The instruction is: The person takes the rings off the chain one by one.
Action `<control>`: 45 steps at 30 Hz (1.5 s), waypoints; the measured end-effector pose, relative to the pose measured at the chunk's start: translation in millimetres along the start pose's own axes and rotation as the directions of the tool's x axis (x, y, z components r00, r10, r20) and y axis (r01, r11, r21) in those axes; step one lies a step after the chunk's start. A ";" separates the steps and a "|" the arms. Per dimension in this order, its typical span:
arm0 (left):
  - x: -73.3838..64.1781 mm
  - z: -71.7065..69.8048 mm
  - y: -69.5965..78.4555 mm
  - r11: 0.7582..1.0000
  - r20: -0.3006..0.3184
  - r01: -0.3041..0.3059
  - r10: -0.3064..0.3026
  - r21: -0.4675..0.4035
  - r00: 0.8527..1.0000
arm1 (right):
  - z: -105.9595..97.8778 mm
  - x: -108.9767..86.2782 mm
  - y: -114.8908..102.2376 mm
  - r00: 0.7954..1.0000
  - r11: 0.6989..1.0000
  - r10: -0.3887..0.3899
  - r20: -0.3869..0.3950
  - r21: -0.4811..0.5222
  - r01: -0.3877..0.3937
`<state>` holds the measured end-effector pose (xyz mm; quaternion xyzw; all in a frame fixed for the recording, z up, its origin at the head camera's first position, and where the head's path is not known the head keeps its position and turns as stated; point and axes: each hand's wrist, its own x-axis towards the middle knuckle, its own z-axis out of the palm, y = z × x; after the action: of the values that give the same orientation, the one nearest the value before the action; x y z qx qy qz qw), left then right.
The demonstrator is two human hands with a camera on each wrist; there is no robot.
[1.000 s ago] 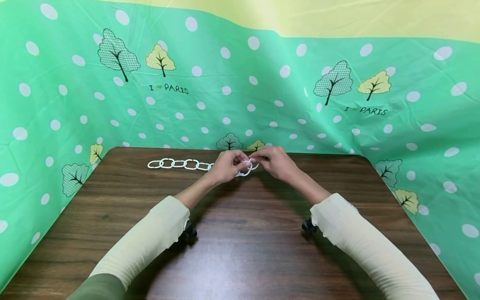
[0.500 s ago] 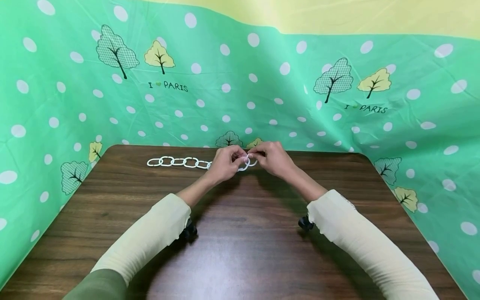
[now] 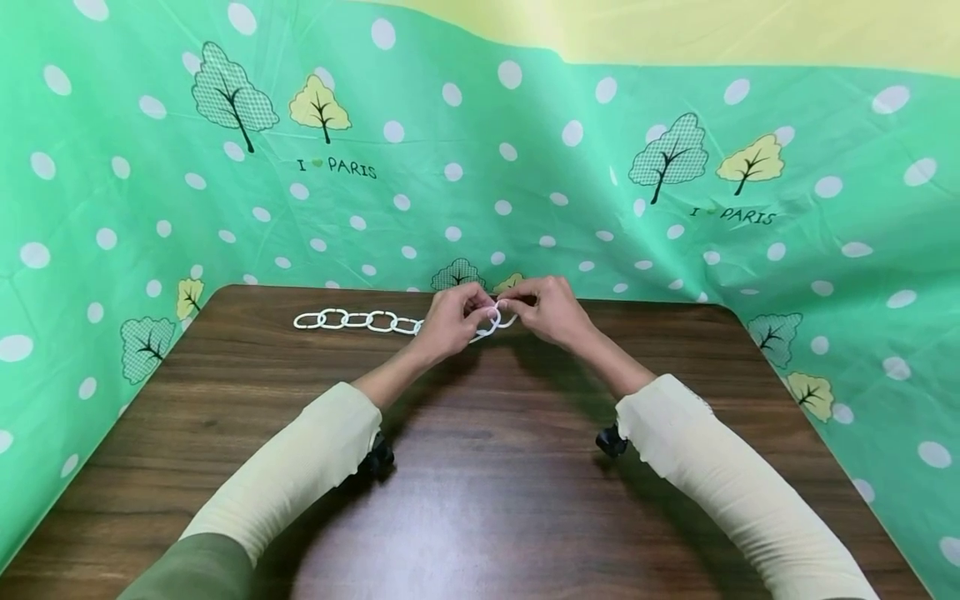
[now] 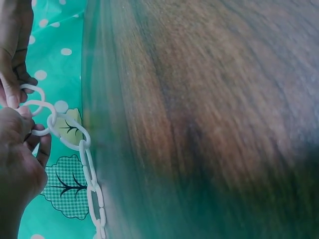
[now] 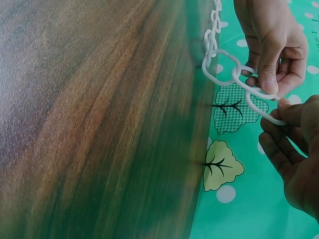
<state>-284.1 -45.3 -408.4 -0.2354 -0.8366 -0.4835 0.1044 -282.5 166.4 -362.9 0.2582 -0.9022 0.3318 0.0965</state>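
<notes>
support: table (image 3: 525, 433), dark brown wood-grain top, far corners rounded, grain streaks running from side to side; surface shows a pale sheen toward the near middle, with soft shadows either side. on it: white chain (image 3: 369, 321) of interlocked oval links, laid in a roughly straight row near the far edge, left of centre. at least five links show on the wood in the head view; the chain's right-hand end is raised off the top
</notes>
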 end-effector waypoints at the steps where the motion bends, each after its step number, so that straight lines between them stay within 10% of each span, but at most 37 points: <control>1: -0.4 -0.2 -0.1 1.000 0.003 0.002 -0.002 -0.004 1.000 | 0.2 0.0 0.6 1.000 1.000 0.008 0.000 0.000 -0.008; 45: -0.5 -9.8 1.3 1.000 0.024 0.024 -0.024 0.004 0.999 | -40.6 -47.1 80.3 0.957 0.957 0.291 0.006 0.009 -0.291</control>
<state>-283.5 -53.4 -402.7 -0.2309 -0.8415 -0.4803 0.0891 -285.0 263.6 -392.4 0.1240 -0.9290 0.3460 0.0432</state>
